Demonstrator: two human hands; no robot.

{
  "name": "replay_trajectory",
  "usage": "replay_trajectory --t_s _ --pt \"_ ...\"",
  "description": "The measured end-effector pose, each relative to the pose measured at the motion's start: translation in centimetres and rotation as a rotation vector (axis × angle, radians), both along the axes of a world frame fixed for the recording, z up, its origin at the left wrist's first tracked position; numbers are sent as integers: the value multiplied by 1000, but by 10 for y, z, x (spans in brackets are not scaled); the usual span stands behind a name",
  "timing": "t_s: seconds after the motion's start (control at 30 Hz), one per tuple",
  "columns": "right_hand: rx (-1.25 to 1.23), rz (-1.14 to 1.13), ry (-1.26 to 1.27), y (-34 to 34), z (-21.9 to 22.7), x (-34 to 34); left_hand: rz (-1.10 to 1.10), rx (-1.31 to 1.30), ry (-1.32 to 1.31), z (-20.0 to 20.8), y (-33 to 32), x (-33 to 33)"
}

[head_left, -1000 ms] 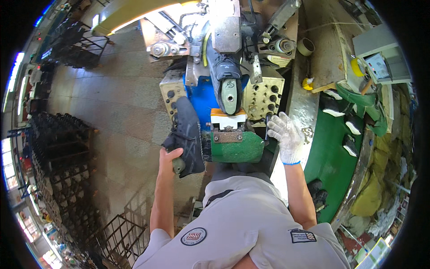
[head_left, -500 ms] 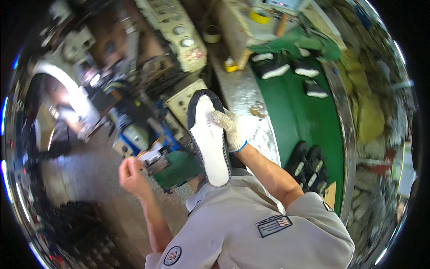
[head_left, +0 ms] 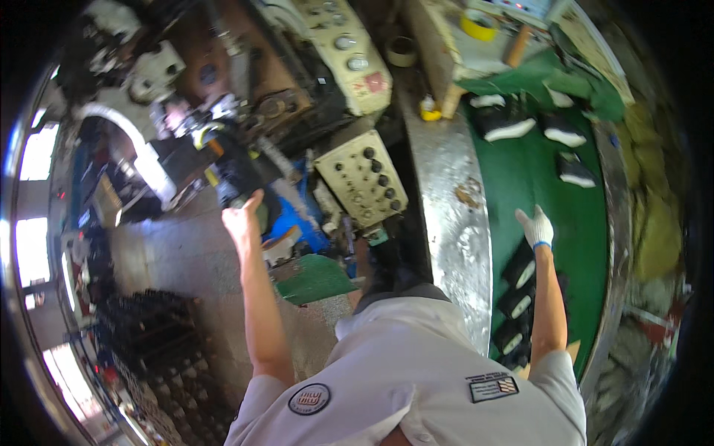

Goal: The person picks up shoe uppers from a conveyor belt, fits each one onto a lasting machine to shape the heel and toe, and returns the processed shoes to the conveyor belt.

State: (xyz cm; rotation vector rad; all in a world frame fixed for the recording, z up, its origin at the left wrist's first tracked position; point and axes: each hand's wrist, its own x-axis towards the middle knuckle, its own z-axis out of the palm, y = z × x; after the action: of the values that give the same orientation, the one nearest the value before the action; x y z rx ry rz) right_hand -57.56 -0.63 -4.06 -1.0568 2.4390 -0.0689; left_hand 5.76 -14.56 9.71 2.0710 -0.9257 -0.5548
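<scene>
My bare left hand is raised at the machine's front, fingers curled and thumb standing up, against a dark part with a grey-green end. Whatever lies within those fingers is hidden. My right hand, in a whitish knit glove with a blue cuff, is over the green bench surface. Its thumb and fingers are apart, with nothing in them. Just below it lie several black shoes in a row. The shoe upper with a white insole seen earlier does not show clearly now.
A cream control box with black knobs stands between the machine and the metal bench edge. More black shoes with white soles lie farther up the bench. Yellow tape is at the back. Dark racks stand lower left.
My right hand has let go of the shoe upper and moved right, over the bench. My left hand has risen toward the machine. The view has shifted left.
</scene>
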Motion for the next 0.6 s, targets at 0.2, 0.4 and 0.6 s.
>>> replay_trajectory --t_s 0.2,0.4,0.6 --pt "-547 -21 -990 -63 8 177 15 -312 1118 -21 63 4" --pt "-597 85 -2092 -83 78 343 -565 -357 1986 -5 131 -100" --pt "-600 -310 -2418 -65 142 357 -463 -149 1495 -64 157 -102"
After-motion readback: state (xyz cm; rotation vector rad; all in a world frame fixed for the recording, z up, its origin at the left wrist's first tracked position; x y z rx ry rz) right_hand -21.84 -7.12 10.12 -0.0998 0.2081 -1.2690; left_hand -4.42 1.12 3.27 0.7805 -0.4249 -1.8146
